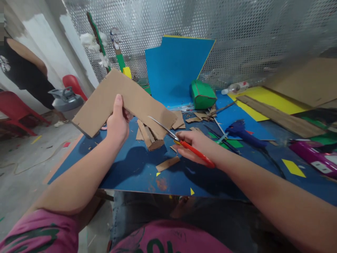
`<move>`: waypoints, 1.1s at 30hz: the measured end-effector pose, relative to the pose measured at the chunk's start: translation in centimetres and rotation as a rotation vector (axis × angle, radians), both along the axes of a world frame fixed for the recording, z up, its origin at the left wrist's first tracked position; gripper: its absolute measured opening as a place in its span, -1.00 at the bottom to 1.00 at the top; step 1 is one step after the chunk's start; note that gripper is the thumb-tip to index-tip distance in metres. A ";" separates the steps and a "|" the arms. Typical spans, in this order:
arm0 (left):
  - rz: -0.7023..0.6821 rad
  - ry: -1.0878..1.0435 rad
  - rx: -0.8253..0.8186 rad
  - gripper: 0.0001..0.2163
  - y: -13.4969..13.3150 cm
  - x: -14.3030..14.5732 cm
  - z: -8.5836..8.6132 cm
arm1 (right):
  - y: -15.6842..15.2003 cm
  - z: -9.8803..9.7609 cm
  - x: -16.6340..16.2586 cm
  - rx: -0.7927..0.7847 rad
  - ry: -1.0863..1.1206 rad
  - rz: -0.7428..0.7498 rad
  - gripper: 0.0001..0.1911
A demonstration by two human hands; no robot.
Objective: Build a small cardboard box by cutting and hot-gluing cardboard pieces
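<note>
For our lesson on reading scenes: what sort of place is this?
Probably a craft workspace: a blue worktable strewn with brown cardboard offcuts, a blue glue gun, and red-handled scissors cutting an L-shaped brown cardboard piece.

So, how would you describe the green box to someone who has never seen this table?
Find the big blue board leaning against the perforated wall. At its lower right corner sits the green box, the only bulky green thing among flat brown scraps.

Brown cardboard [116,96], red-handled scissors [184,142], dark blue table [131,172], green box [202,94].
</note>
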State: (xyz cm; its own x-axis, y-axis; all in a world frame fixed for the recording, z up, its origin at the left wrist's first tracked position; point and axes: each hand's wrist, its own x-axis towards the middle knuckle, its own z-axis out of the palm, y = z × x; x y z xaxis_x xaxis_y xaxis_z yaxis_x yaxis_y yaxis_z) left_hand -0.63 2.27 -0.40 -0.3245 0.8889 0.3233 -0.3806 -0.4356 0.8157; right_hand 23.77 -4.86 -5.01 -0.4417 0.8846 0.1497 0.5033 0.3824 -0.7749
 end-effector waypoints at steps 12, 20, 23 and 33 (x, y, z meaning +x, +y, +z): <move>0.053 -0.024 0.013 -0.52 -0.3 0.1 0.1 | -0.1 0.1 -0.1 -0.142 0.054 0.013 -0.48; 0.070 0.039 0.052 -0.55 -0.1 -0.1 0.1 | -0.3 0.3 0.1 -0.123 0.021 0.042 -0.59; 0.114 0.062 0.082 -0.57 0.0 -0.2 0.0 | -0.2 0.2 0.1 -0.086 0.021 0.034 -0.59; 0.079 0.109 0.021 -0.50 -0.5 0.3 -0.6 | -0.2 0.0 0.1 -0.126 0.027 -0.003 -0.55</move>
State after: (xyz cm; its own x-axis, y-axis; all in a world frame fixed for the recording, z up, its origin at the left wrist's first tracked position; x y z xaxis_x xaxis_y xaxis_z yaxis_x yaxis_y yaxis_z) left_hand -0.31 1.80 -1.03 -0.3546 0.8547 0.3792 -0.2541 -0.4784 0.8406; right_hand 23.92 -5.08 -5.03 -0.4366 0.8983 0.0488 0.4828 0.2797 -0.8299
